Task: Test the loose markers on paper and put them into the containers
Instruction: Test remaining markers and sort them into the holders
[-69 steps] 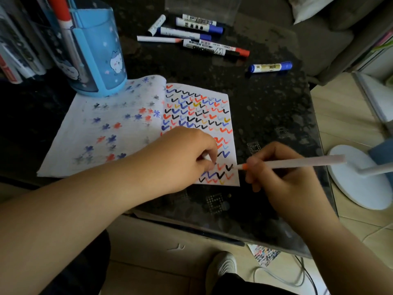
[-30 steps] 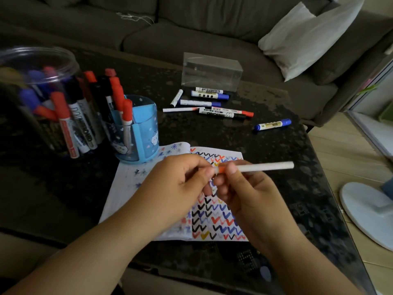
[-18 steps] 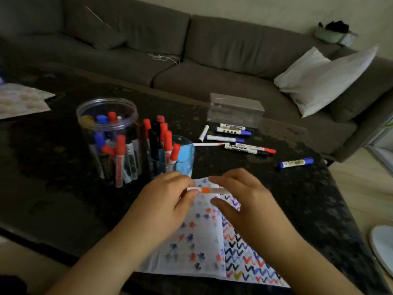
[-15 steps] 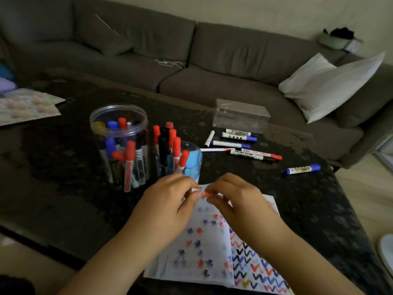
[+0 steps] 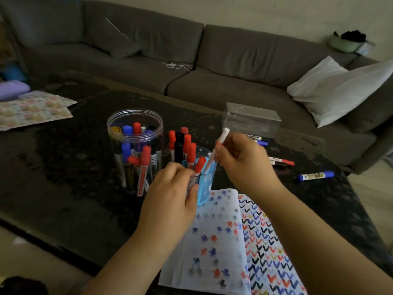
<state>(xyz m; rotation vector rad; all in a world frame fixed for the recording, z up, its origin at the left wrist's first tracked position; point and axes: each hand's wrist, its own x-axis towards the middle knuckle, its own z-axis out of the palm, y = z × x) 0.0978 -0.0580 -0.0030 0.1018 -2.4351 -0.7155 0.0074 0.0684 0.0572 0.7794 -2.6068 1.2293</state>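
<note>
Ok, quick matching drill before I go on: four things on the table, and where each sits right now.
Things:
1. thin white marker
2. blue cup
3. clear round jar
4. blue-capped marker

Places:
A. lying alone at the table's right side
B. left of the blue cup
C. pinched in the right hand, tip down over the cup
D. steadied by the left hand

Pairs: 1-C, 2-D, 3-B, 4-A
</note>
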